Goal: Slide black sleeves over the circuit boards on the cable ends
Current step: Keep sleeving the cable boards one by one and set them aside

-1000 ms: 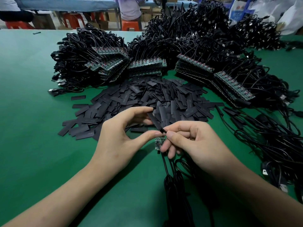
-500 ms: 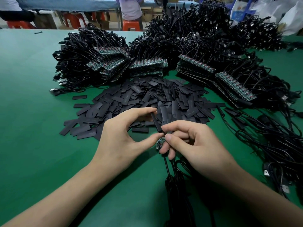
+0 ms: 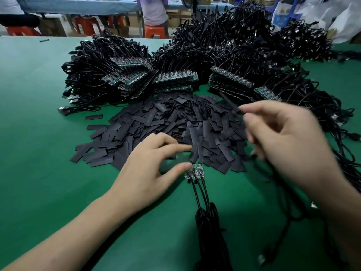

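Covering the bench is a green felt-like mat [image 3: 39, 133], and at ten o'clock on it sits a heap of coiled black cables [image 3: 93, 75] with green circuit boards stacked at their ends. The left hand [image 3: 148, 169] hovers low at about seven o'clock of centre, fingers spread and relaxed, gripping nothing. Its thumb tip touches or nearly touches two small green circuit boards [image 3: 196, 170] lying side by side on the mat, their thin black cables [image 3: 201, 194] running toward six o'clock. At twelve o'clock from those boards spreads a loose pile of flat black rectangular sleeves [image 3: 166, 122], with the left index finger reaching over its near edge. At three o'clock the right hand [image 3: 283, 145], blurred, pinches between thumb and forefinger what seems to be a black sleeve-covered cable end [image 3: 229, 102], pointing to eleven o'clock above the pile, with a black lead [image 3: 288, 222] trailing below the palm
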